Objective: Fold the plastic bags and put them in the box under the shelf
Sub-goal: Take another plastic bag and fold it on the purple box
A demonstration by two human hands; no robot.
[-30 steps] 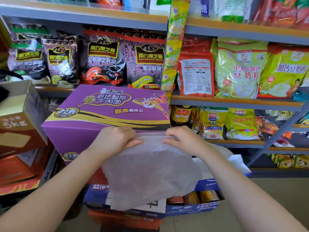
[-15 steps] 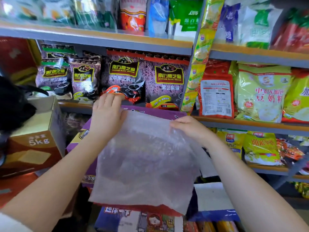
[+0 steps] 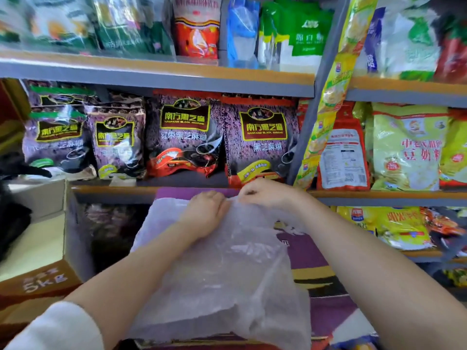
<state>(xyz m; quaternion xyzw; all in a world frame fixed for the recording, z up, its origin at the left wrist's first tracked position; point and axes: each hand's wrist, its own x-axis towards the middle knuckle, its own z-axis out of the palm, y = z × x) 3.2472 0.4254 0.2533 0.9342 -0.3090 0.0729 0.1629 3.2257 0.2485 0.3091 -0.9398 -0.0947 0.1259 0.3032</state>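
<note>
Head view, I'm watching both hands meeting at the far edge of a clear plastic bag (image 3: pixel 222 274) lying on a purple carton (image 3: pixel 318 253) – left hand (image 3: pixel 204 213) curling on it, right hand (image 3: pixel 262 193) pinching it – brown 5kg box (image 3: pixel 38 281) sitting left, contents unclear.

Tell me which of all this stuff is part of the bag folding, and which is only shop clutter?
Part of the job:
- clear plastic bag
- left hand and right hand, both gripping its top edge
- purple carton, which the bag lies on

Just lying about:
- black sesame packets on the shelf
- yellow soy milk powder bags
- brown 5kg carton
</note>
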